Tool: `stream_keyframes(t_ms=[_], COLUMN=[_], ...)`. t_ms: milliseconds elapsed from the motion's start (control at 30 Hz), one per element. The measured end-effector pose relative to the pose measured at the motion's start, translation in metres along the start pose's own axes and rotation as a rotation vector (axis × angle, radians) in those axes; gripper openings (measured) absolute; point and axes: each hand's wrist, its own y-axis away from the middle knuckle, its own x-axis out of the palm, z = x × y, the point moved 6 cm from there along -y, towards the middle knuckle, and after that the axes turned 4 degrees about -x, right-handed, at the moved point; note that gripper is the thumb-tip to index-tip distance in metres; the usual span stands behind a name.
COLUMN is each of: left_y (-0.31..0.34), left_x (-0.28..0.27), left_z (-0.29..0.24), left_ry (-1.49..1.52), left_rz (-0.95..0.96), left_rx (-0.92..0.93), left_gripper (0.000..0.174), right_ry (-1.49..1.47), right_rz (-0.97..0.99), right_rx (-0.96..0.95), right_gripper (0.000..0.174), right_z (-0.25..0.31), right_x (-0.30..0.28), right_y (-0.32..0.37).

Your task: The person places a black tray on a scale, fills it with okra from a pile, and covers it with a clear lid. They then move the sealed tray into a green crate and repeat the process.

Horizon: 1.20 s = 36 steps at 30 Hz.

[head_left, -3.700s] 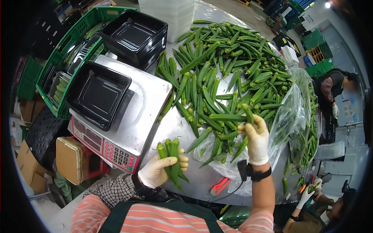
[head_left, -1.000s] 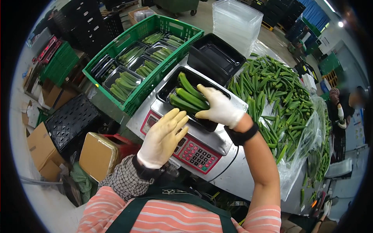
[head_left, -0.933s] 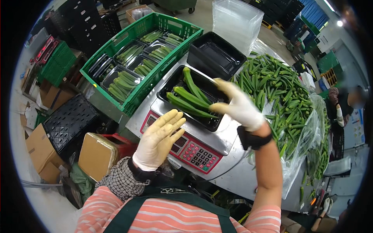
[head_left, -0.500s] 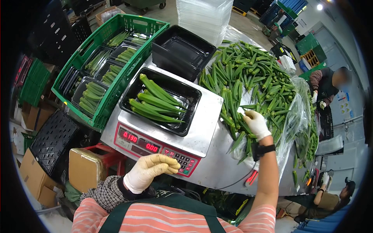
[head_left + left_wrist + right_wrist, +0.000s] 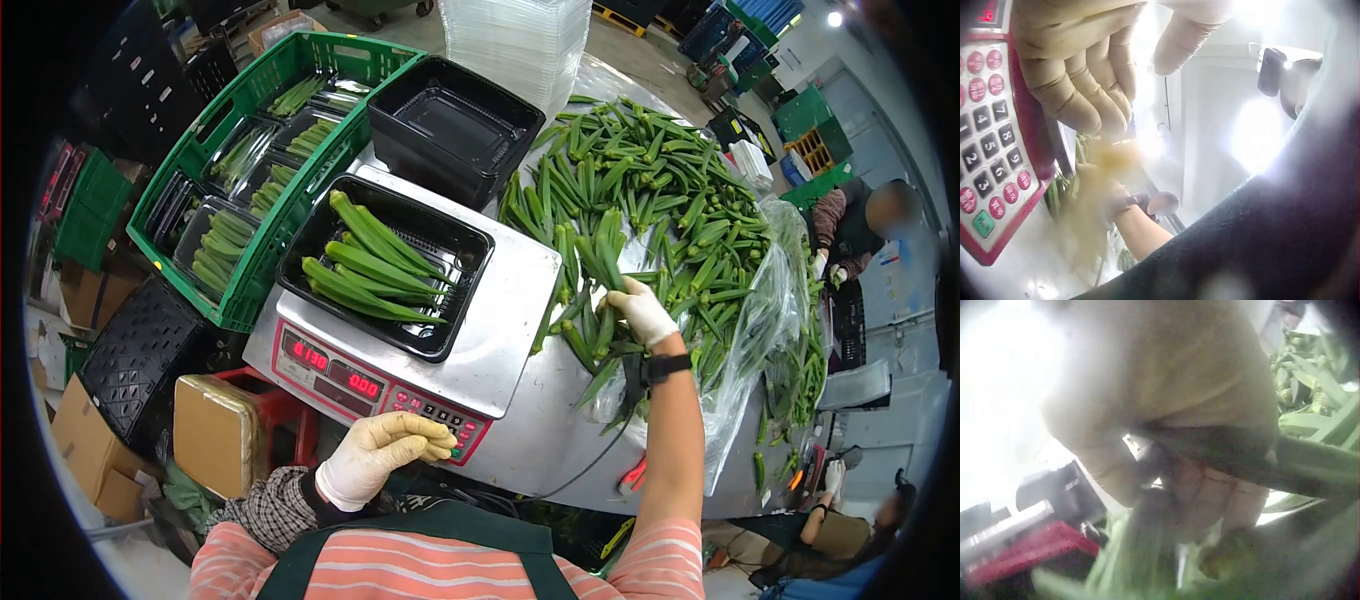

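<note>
My gloved left hand hovers by the scale keypad, empty, fingers loosely bent; in the left wrist view the same hand is beside the keys. At the near edge of the okra pile, my gloved right hand grips okra pods. The right wrist view shows the hand close up, curled round a pod, its fingers partly hidden. A black tray on the scale holds several okra pods.
Empty black trays are stacked behind the scale, with clear lids beyond. A green crate of packed trays stands left. Plastic film lies right of the pile; a red-handled tool lies near the table edge.
My right hand has left the scale tray, where it released okra, moved right to the pile and taken hold of pods. My left hand has lowered, its fingers more bent.
</note>
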Motion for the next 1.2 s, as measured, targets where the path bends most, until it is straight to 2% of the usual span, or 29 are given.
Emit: stream_keyframes(t_ms=[67,133,267,400,467,533,667,733,800,867,1067,1133,1200], left_y=[-0.001,-0.002,0.001,0.011,0.018,0.026,0.043,0.05,0.054,0.059,0.06,0.057,0.056], left_x=[0.001,0.002,0.002,-0.011,-0.025,-0.037,-0.058,-0.068,-0.081,-0.095,-0.119,-0.121,-0.12], left_z=[-0.001,-0.002,-0.007,-0.022,-0.033,-0.04,-0.049,-0.049,-0.049,-0.051,-0.065,-0.069,-0.072], left_ry=[-0.005,-0.015,-0.02,-0.052,-0.063,-0.007,0.015,0.023,0.034,0.022,-0.002,0.003,-0.002], left_rz=[0.005,0.012,0.03,-0.009,-0.041,-0.014,-0.034,-0.054,-0.071,-0.107,-0.11,-0.106,-0.08], left_rx=[0.005,0.014,0.023,0.1,0.138,0.207,0.242,0.235,0.224,0.239,0.258,0.277,0.265], left_gripper=[0.029,0.029,0.028,0.027,0.026,0.027,0.026,0.026,0.025,0.029,0.029,0.029,0.029], right_ry=[-0.301,-0.468,-0.567,-0.445,-0.251,-0.08,0.213,0.484,0.574,0.367,0.369,0.596,0.9], right_rz=[0.03,0.06,0.14,0.257,0.306,0.426,0.529,0.399,0.345,0.269,0.123,0.101,-0.044], right_rx=[-0.074,-0.191,-0.306,-0.351,-0.325,-0.377,-0.387,-0.477,-0.399,-0.381,-0.573,-0.72,-0.833], right_gripper=[0.024,0.031,0.042,0.051,0.049,0.034,0.029,0.03,0.03,0.026,0.024,0.032,0.033], right_z=[0.017,0.026,0.065,0.118,0.151,0.188,0.225,0.221,0.221,0.229,0.232,0.232,0.233], right_x=[-0.007,-0.016,-0.015,0.023,0.058,0.101,0.178,0.193,0.183,0.168,0.176,0.196,0.197], right_y=[0.025,0.037,0.063,0.084,0.09,0.09,0.072,0.053,0.044,0.05,0.058,0.055,0.06])
